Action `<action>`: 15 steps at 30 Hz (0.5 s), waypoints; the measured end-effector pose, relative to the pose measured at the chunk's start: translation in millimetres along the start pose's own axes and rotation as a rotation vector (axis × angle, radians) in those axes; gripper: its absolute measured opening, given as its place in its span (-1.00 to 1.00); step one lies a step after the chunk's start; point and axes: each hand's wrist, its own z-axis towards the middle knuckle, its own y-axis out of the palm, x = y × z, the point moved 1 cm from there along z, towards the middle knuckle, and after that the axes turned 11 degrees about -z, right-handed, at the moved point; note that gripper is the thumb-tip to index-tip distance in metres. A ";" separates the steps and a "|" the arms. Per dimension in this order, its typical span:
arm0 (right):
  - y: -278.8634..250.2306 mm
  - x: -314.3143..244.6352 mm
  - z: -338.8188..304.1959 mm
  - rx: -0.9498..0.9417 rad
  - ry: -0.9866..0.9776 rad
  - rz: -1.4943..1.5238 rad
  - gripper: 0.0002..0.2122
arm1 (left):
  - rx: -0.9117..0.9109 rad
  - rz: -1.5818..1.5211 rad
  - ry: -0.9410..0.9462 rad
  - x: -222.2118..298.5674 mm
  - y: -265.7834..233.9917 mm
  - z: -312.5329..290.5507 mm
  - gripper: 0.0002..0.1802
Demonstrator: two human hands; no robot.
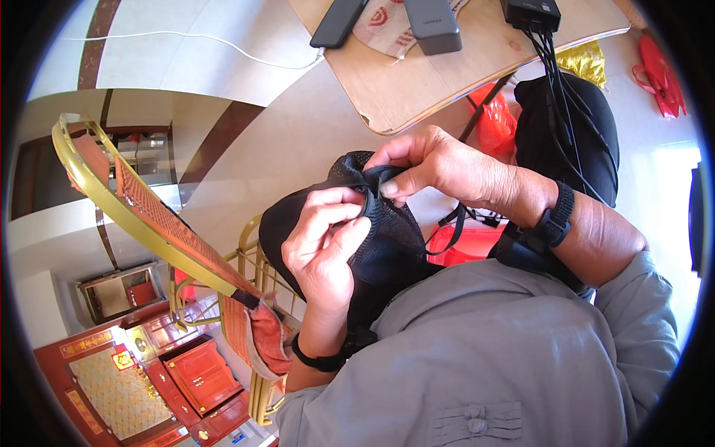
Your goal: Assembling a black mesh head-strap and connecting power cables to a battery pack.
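A piece of black mesh fabric (pixel 389 232) with a thicker band along its edge lies over my lap, gathered up between both hands. My left hand (pixel 322 249) pinches the band between thumb and curled fingers. Close beside it, my right hand (pixel 439 170) grips the same edge with thumb and forefinger, the fingertips bent inward. The two hands almost meet at the folded edge. Part of the fabric is hidden behind my fingers, and its lower part blends into the black trousers, so its full shape cannot be made out.
Ahead stands a wooden table (pixel 387 89) holding a black phone (pixel 337 26) on a white cable, a grey power bank (pixel 434 28) and a black box (pixel 532 13) trailing cables. A gold-framed chair (pixel 141 223) is at left. Red plastic bags (pixel 495 123) lie near the table leg.
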 end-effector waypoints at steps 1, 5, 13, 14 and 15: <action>0.2 -0.6 -0.8 -0.019 0.062 0.077 -0.74 | 0.015 0.087 0.021 3.4 2.2 -1.7 -0.85; 0.6 -3.6 -3.5 -0.004 -0.006 0.008 -0.76 | 0.021 0.238 0.091 6.9 3.9 -1.6 -0.85; -3.8 -7.2 -8.4 -0.006 -0.009 -0.062 -0.82 | -0.052 0.231 0.111 4.8 7.8 -0.5 -0.83; -4.2 -6.9 -8.6 -0.027 -0.017 -0.059 -0.84 | -0.038 0.166 0.093 2.7 7.3 0.5 -0.84; -5.2 -7.6 -9.6 -0.020 -0.034 -0.083 -0.85 | -0.025 0.100 0.075 0.9 7.0 1.2 -0.84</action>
